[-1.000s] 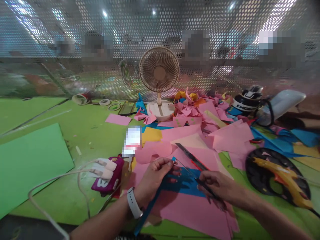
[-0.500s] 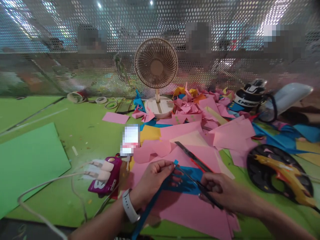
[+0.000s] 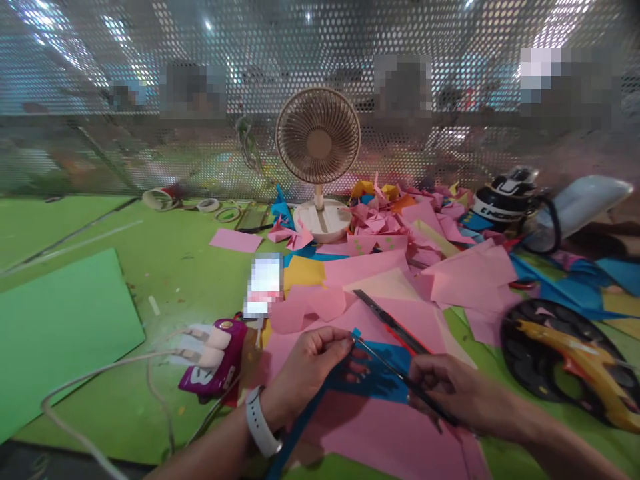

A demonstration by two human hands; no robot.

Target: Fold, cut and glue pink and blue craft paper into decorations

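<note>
My left hand (image 3: pixel 314 363) pinches the upper end of a long blue paper strip (image 3: pixel 300 417) that runs down toward the near table edge. My right hand (image 3: pixel 453 393) is closed on a thin dark rod-like tool (image 3: pixel 400 379) whose tip meets the strip's top end by my left fingertips. Both hands hover over a blue paper sheet (image 3: pixel 383 379) lying on large pink sheets (image 3: pixel 395 433). A white watch (image 3: pixel 259 427) is on my left wrist.
A small fan (image 3: pixel 319 157) stands behind a heap of pink, yellow and blue paper scraps (image 3: pixel 400 227). A metal ruler (image 3: pixel 387 320) lies on the pink paper. A yellow glue gun (image 3: pixel 575 350) rests on a black plate at right. A purple power strip (image 3: pixel 215 357) and green card (image 3: pixel 60 327) sit at left.
Both hands keep their grips and have barely shifted; the tool's tip has moved slightly along the strip's top end. The camera view has wobbled a little.
</note>
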